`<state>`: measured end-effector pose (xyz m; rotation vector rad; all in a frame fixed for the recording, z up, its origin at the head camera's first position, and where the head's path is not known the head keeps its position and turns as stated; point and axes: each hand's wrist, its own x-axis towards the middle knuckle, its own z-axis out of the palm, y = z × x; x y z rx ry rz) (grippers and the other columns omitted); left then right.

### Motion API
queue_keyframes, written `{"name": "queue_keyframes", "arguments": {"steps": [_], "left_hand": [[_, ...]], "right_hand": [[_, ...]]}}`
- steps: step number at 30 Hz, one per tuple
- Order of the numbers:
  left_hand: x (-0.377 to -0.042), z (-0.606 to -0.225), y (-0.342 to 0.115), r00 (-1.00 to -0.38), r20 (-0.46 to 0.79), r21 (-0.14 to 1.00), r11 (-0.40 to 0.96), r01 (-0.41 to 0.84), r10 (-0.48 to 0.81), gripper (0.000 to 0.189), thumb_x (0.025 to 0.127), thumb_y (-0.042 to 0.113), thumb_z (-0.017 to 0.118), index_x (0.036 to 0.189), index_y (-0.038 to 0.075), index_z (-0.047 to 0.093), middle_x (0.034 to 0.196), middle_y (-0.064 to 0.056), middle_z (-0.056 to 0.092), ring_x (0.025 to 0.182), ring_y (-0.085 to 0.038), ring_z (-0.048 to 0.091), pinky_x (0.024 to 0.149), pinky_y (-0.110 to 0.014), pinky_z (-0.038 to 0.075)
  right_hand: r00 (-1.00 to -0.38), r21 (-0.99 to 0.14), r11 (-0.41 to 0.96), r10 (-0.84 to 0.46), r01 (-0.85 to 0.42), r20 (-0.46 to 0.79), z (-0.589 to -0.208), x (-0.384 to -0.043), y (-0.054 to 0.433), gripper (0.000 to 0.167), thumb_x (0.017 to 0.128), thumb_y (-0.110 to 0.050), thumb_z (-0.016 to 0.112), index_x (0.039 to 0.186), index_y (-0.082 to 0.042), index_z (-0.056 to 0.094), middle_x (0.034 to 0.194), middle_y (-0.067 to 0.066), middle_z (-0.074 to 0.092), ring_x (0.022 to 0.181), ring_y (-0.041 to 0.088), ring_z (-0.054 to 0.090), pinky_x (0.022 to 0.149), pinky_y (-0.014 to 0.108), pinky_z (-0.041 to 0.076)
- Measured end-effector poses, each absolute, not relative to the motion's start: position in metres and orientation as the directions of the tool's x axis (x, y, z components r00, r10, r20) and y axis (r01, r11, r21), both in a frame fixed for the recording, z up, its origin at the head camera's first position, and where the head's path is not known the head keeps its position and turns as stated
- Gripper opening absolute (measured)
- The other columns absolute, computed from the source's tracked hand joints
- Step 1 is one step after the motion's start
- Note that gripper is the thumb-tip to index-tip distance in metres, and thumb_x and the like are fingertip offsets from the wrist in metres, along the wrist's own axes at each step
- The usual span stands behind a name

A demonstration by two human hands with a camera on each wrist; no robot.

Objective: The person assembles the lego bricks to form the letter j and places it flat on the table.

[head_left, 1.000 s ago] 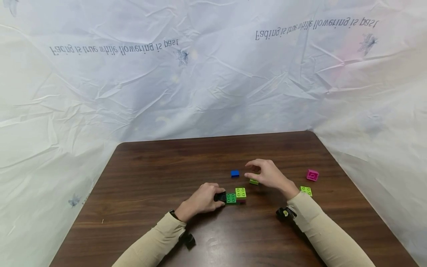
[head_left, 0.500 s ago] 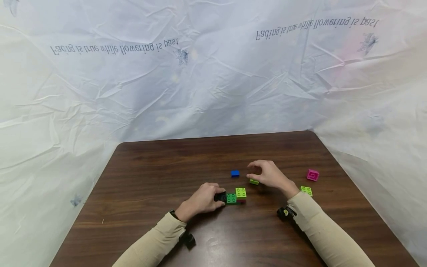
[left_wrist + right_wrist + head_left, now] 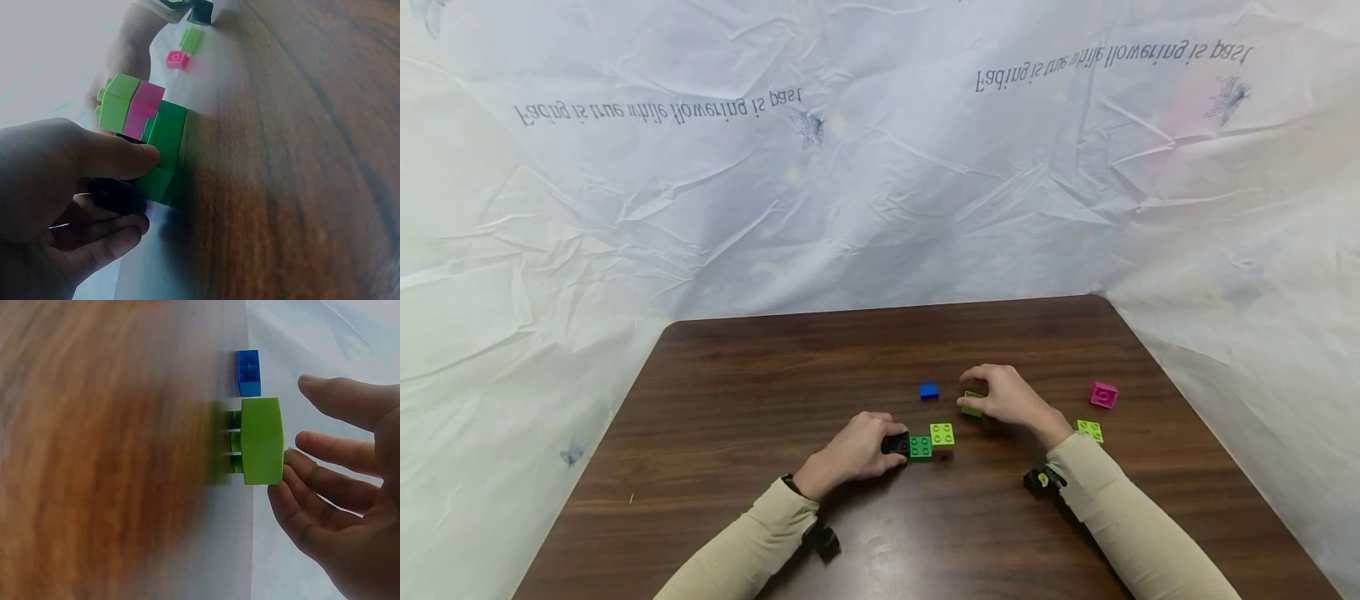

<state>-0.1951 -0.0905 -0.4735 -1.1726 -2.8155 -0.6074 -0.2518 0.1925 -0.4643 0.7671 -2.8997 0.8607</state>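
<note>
Right hand (image 3: 1009, 397), spread wide, eased back over the lime brick (image 3: 262, 440), apparently lining up; left hand (image 3: 856, 446) gripped the black brick (image 3: 896, 442).

A black-and-green brick build (image 3: 920, 447), topped at one end with pink (image 3: 144, 109) then lime (image 3: 942, 434), was gripped by the left hand (image 3: 856, 446); a loose lime brick (image 3: 262, 440) was kinda flipped studs-down beside the right hand (image 3: 1011, 396).

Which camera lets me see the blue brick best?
The right wrist view: the blue brick looks biggest there, and you can see its hollow side. The head view shows it tiny, with no hollow visible. I can't find it in the left wrist view.
</note>
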Motion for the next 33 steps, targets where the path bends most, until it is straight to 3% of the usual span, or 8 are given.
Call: {"name": "queue_keyframes", "arguments": {"steps": [19,33], "left_hand": [[-0.1948,-0.4736,-0.0911,-0.718,0.176,0.356,0.637,0.684,0.673,0.04,0.075,0.033,0.068,0.111,0.013,0.063,0.092,0.002,0.062,0.077,-0.007,0.058,0.062,-0.013,0.044],[-0.1969,-0.4746,-0.0922,-0.714,0.184,0.355,0.632,0.689,0.676,0.041,0.075,0.033,0.068,0.111,0.013,0.063,0.093,0.003,0.062,0.078,-0.006,0.058,0.063,-0.014,0.045]], "right_hand": [[-0.895,-0.424,0.812,-0.446,-0.401,-0.008,-0.464,-0.2498,0.1905,0.043,0.073,-0.037,0.07,0.108,-0.013,0.062,0.101,0.001,0.062,0.091,0.016,0.057,0.074,0.036,0.047],[-0.888,-0.399,0.815,-0.459,-0.42,-0.003,-0.4643,-0.2508,0.1891,0.039,0.075,-0.036,0.068,0.107,-0.015,0.063,0.101,0.0,0.062,0.092,0.015,0.057,0.074,0.036,0.047]]}}
